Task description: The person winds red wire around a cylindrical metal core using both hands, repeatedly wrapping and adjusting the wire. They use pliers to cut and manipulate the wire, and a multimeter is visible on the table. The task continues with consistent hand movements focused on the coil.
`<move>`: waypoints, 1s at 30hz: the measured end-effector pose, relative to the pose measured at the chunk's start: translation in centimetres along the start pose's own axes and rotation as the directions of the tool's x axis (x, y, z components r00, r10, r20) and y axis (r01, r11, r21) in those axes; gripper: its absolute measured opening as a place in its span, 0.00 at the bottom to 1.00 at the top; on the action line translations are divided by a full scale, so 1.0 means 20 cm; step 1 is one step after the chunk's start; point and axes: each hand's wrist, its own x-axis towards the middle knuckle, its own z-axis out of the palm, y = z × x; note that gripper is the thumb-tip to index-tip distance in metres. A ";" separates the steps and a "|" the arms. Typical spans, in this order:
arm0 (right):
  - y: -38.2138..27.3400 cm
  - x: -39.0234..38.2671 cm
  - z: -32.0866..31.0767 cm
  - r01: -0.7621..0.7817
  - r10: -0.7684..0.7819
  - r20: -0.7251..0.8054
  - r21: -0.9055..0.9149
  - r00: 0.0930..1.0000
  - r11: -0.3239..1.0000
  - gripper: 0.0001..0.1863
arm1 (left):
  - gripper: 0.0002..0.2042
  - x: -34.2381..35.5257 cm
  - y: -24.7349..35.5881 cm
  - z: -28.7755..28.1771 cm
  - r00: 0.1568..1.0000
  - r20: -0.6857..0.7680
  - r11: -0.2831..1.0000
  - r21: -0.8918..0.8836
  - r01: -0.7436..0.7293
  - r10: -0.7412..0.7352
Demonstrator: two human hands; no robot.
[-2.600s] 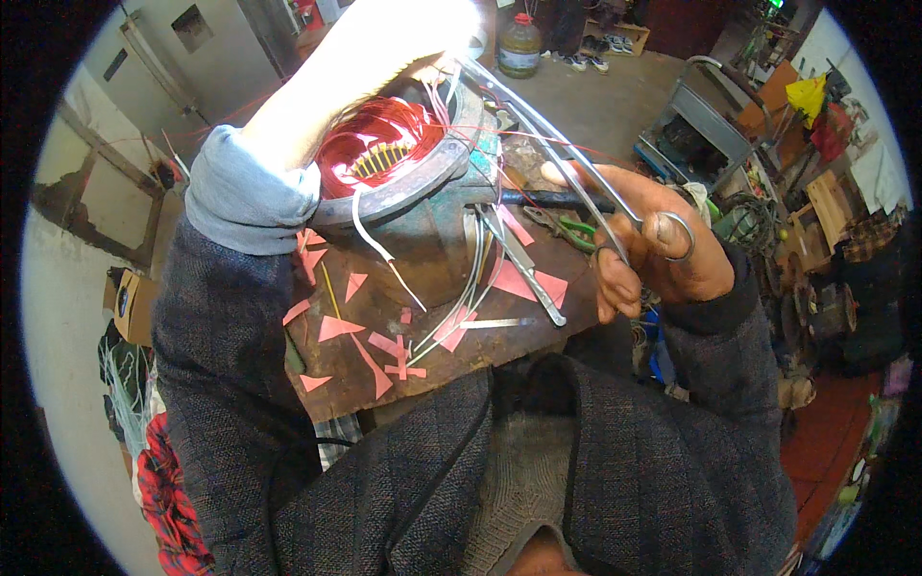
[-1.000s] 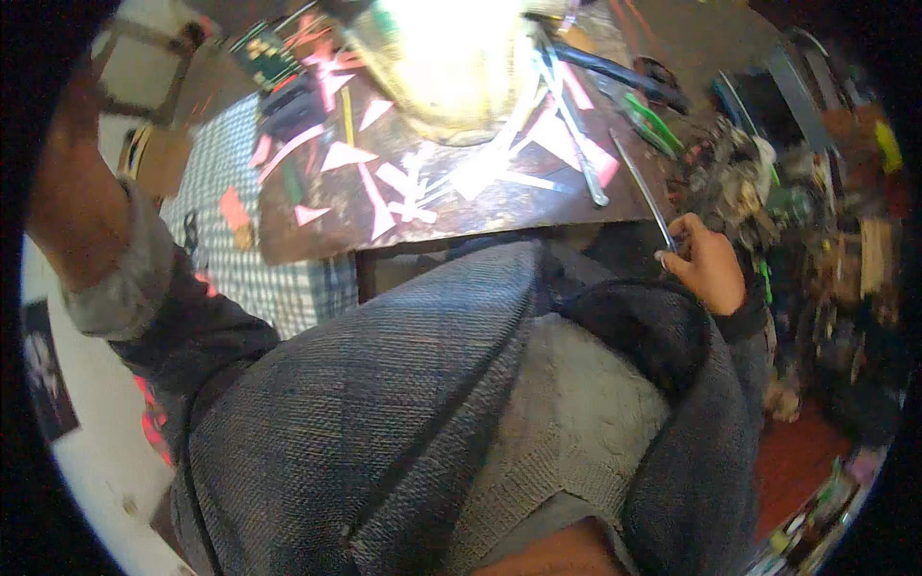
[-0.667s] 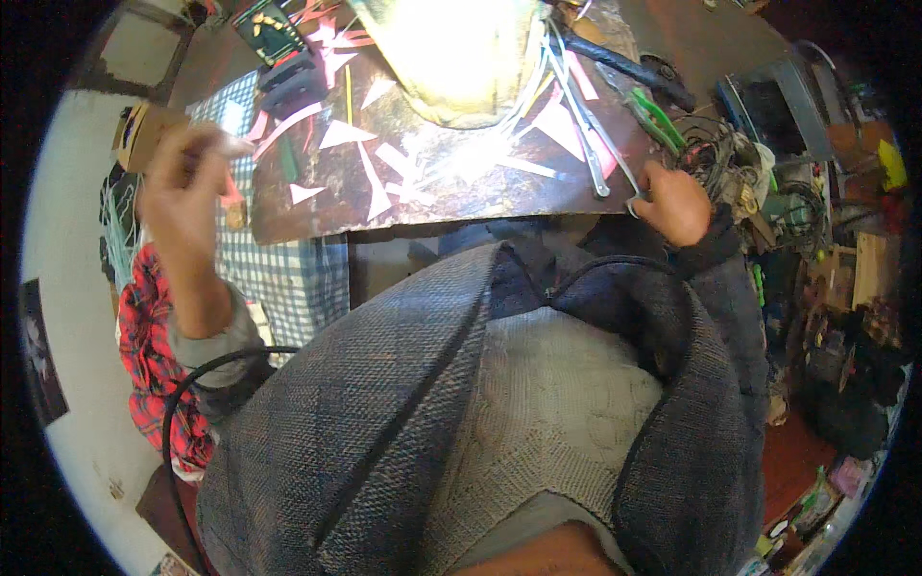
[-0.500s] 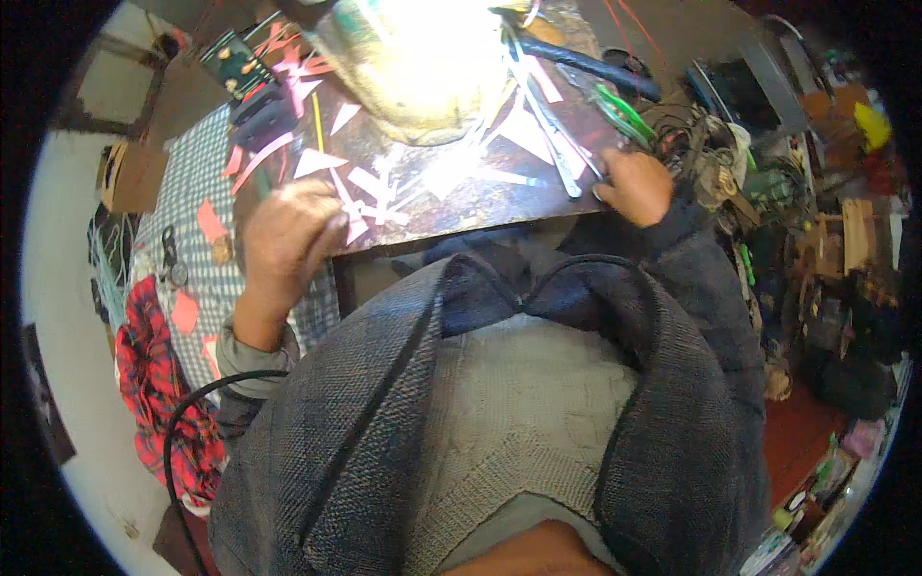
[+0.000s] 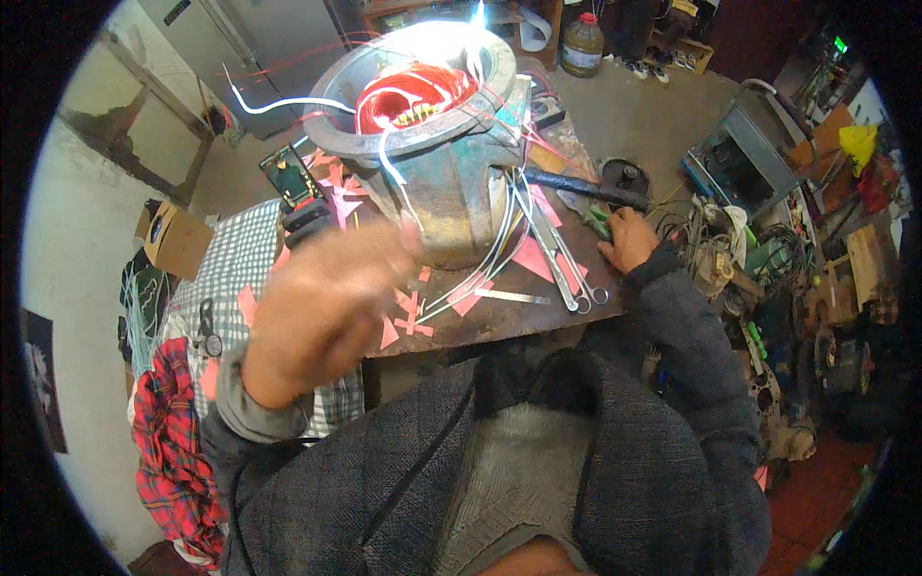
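Observation:
A metal motor housing (image 5: pixel 442 221) stands on the worn wooden bench (image 5: pixel 451 341), with red windings (image 5: pixel 418 91) and loose white sleeved leads inside and around it. My left hand (image 5: pixel 331 302), smeared by motion, is raised before the housing's lower left. At the right of the housing, my right hand (image 5: pixel 629 240) has curled fingers on green-handled pliers (image 5: pixel 597 221). Long ring-handled forceps (image 5: pixel 576 288) lie on the bench below it, beside pink paper scraps (image 5: pixel 533 257) and thin white tubes. A dark bar (image 5: pixel 567 182) sticks out from the housing's side.
A checked cloth (image 5: pixel 230 254), a small dark device (image 5: pixel 293 178) and a red plaid garment (image 5: pixel 168 442) are at the left. A cardboard box (image 5: pixel 178 245) sits beyond them. A metal cart (image 5: pixel 735 144) and tangled wires, boards and parts crowd the right. A jug (image 5: pixel 581 48) stands behind.
The forceps once in my right hand lie on the bench. That hand has moved up to the pliers. My left hand has risen toward the housing, and the view has tilted up.

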 end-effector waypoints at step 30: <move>-0.33 0.25 -1.31 0.465 -0.397 -0.441 0.053 0.805 0.884 0.22 | 0.10 1.50 -0.78 -0.01 0.936 0.060 0.911 0.214 -0.352 0.347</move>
